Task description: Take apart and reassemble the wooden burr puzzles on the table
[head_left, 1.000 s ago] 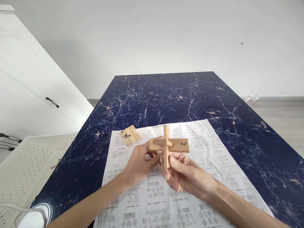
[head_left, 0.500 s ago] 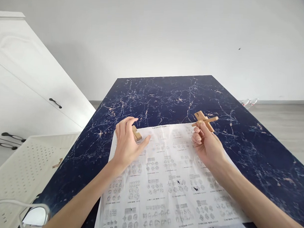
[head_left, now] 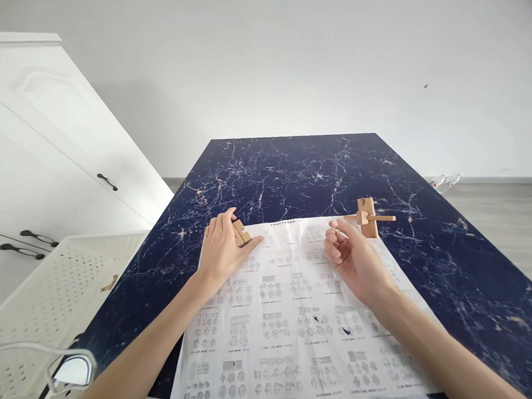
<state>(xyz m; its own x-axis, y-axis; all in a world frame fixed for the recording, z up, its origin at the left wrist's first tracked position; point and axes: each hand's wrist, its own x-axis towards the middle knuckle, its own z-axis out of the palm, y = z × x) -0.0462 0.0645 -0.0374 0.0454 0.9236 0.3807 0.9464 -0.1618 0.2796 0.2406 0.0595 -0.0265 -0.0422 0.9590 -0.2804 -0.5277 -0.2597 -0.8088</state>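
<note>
My left hand (head_left: 225, 239) curls round a small notched wooden puzzle block (head_left: 241, 232) at the far left corner of a printed instruction sheet (head_left: 284, 287). Its thumb and fingertips lie against the block, partly hiding it. Near the far right corner of the sheet, a cross of wooden puzzle pieces (head_left: 370, 225) rests, made of a wide piece marked "3" and a thin bar through it. Just short of that cross is my right hand (head_left: 355, 255), with nothing in it, fingers loosely bent and thumb apart.
The sheet lies on a dark blue marbled table (head_left: 284, 171). To the left stand a white cabinet (head_left: 76, 129) and a perforated white surface (head_left: 49, 279) with a wooden piece (head_left: 109, 283) on it. A white cable (head_left: 34, 349) runs at lower left.
My right hand has let go of the wooden cross, which now lies on the table and sheet edge, and has drawn back slightly. My left fingers have closed in on the block.
</note>
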